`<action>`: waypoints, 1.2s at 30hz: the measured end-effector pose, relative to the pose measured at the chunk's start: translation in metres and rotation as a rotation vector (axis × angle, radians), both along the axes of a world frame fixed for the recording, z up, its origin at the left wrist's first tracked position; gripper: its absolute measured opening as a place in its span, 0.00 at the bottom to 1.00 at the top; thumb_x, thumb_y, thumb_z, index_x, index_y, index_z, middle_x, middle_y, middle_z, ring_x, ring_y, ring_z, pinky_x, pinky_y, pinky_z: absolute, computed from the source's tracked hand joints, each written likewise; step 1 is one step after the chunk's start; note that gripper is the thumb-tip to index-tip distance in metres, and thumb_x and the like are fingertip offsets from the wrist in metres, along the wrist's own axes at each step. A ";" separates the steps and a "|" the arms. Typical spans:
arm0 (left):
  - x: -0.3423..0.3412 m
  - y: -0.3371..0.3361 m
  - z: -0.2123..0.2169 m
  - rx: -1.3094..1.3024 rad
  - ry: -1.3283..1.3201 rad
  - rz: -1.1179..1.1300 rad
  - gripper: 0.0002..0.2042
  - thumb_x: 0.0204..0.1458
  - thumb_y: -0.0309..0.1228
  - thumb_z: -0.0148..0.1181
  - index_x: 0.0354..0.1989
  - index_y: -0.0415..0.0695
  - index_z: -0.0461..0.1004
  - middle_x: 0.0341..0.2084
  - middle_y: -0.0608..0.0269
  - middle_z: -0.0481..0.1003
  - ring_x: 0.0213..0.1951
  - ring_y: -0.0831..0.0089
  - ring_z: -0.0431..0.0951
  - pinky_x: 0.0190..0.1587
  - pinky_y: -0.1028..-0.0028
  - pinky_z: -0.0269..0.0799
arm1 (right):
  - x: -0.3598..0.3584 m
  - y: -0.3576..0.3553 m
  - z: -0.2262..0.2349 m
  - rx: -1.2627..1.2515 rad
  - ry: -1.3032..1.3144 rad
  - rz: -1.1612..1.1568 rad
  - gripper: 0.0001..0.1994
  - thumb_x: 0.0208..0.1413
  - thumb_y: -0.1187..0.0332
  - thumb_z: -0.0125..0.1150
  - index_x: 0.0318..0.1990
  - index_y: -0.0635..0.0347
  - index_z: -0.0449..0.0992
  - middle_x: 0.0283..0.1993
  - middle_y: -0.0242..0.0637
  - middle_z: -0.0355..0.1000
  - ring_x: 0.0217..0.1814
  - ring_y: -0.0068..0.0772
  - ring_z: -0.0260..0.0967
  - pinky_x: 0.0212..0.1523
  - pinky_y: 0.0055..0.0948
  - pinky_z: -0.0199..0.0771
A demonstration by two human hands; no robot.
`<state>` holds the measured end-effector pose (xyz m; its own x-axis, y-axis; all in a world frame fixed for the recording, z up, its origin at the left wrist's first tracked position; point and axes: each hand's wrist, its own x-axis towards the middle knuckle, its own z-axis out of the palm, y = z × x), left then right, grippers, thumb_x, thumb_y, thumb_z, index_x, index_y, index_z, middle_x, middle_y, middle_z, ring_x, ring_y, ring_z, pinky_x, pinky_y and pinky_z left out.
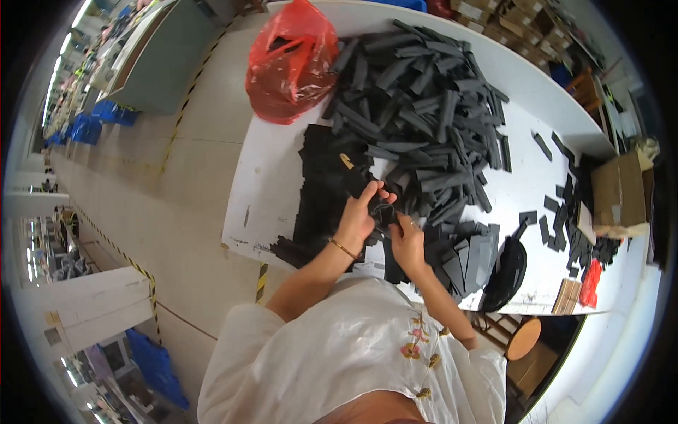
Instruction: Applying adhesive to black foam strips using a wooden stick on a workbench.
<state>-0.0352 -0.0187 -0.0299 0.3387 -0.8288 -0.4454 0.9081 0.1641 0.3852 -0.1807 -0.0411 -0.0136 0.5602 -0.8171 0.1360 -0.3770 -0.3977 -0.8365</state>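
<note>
Over the near edge of the white table, both hands meet at a small black piece (383, 213), apparently fabric; its exact kind I cannot make out. My left hand (359, 215) grips it from the left, thumb pointing away and fingers curled. Close by on the right, my right hand (407, 240) has its fingers closed at the piece's near side. Beneath and left of my hands lies a ragged-edged spread of black pieces (319, 177). A small tan curved mark or piece (346, 161) shows just beyond my left hand.
A big heap of dark grey strips (424, 99) covers the table's far middle. Beside it sits a red plastic bag (291, 63). Flat grey pieces (473, 258) and a black bundle (507, 272) lie to the right. Farther right stand a cardboard box (618, 189) and scattered short strips (558, 219).
</note>
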 end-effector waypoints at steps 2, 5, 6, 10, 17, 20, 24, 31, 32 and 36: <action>-0.003 0.001 0.012 0.109 0.043 0.077 0.11 0.53 0.35 0.64 0.37 0.39 0.75 0.26 0.60 0.76 0.30 0.65 0.78 0.40 0.66 0.77 | 0.014 0.014 -0.001 -0.057 -0.014 -0.094 0.11 0.52 0.79 0.56 0.44 0.67 0.72 0.35 0.57 0.71 0.35 0.61 0.70 0.32 0.45 0.70; 0.008 0.000 0.029 0.157 -0.022 0.116 0.11 0.53 0.35 0.63 0.36 0.39 0.76 0.26 0.60 0.76 0.28 0.67 0.78 0.36 0.67 0.77 | 0.005 0.030 -0.016 -0.050 0.036 -0.091 0.08 0.54 0.78 0.56 0.41 0.67 0.72 0.32 0.56 0.71 0.32 0.61 0.70 0.30 0.44 0.70; 0.016 0.001 0.027 0.156 -0.034 0.163 0.12 0.53 0.37 0.64 0.37 0.40 0.76 0.25 0.60 0.76 0.25 0.69 0.76 0.32 0.68 0.75 | -0.002 0.036 -0.019 -0.001 0.104 -0.052 0.06 0.55 0.77 0.56 0.40 0.66 0.73 0.30 0.55 0.71 0.31 0.61 0.70 0.28 0.44 0.70; 0.041 0.005 0.029 0.207 -0.111 0.139 0.13 0.52 0.39 0.65 0.33 0.40 0.77 0.13 0.71 0.66 0.11 0.85 0.58 0.17 0.81 0.50 | -0.043 0.054 -0.011 0.053 0.104 0.033 0.03 0.56 0.76 0.56 0.36 0.66 0.73 0.24 0.51 0.70 0.24 0.54 0.70 0.24 0.39 0.68; 0.063 -0.004 0.028 0.155 -0.172 0.193 0.13 0.54 0.39 0.63 0.31 0.41 0.76 0.08 0.74 0.60 0.08 0.85 0.52 0.14 0.80 0.44 | -0.130 0.070 0.014 0.324 0.261 0.117 0.06 0.55 0.71 0.62 0.34 0.66 0.73 0.17 0.40 0.66 0.16 0.26 0.61 0.19 0.27 0.61; 0.053 -0.009 0.038 0.189 -0.103 0.184 0.12 0.55 0.39 0.62 0.33 0.41 0.75 0.09 0.75 0.61 0.10 0.85 0.52 0.15 0.80 0.45 | -0.109 0.066 0.021 0.287 0.202 0.013 0.10 0.53 0.69 0.66 0.37 0.64 0.72 0.18 0.37 0.66 0.17 0.21 0.60 0.19 0.24 0.61; 0.035 -0.010 0.025 0.182 -0.034 0.238 0.12 0.54 0.38 0.63 0.35 0.42 0.74 0.11 0.74 0.63 0.12 0.86 0.56 0.16 0.82 0.47 | -0.017 0.035 0.032 0.223 -0.159 -0.074 0.12 0.54 0.73 0.64 0.43 0.64 0.69 0.22 0.29 0.64 0.22 0.15 0.57 0.22 0.19 0.58; 0.030 0.000 0.034 0.286 -0.207 0.125 0.12 0.55 0.37 0.61 0.40 0.40 0.74 0.20 0.70 0.72 0.19 0.85 0.66 0.22 0.84 0.60 | 0.026 -0.019 0.031 0.510 -0.396 -0.089 0.04 0.56 0.75 0.60 0.35 0.68 0.73 0.32 0.33 0.68 0.31 0.22 0.63 0.30 0.22 0.64; 0.028 0.002 0.035 0.143 -0.491 -0.051 0.14 0.55 0.37 0.61 0.42 0.39 0.74 0.22 0.69 0.73 0.21 0.84 0.69 0.24 0.83 0.63 | 0.027 -0.023 0.033 0.501 -0.399 -0.089 0.04 0.56 0.75 0.60 0.35 0.68 0.73 0.32 0.33 0.68 0.31 0.22 0.63 0.30 0.22 0.64; 0.032 0.005 0.038 -0.105 -0.760 -0.794 0.12 0.60 0.37 0.54 0.40 0.39 0.70 0.24 0.65 0.73 0.23 0.78 0.72 0.29 0.79 0.69 | 0.026 -0.044 0.044 -0.056 -0.220 0.073 0.03 0.54 0.78 0.58 0.34 0.68 0.73 0.32 0.39 0.69 0.30 0.33 0.67 0.31 0.25 0.65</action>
<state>-0.0029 -0.0135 0.0084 -0.1508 -0.9534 -0.2614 0.3022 -0.2962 0.9061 -0.1546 -0.0853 0.0300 0.5696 -0.7631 0.3054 -0.1565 -0.4655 -0.8711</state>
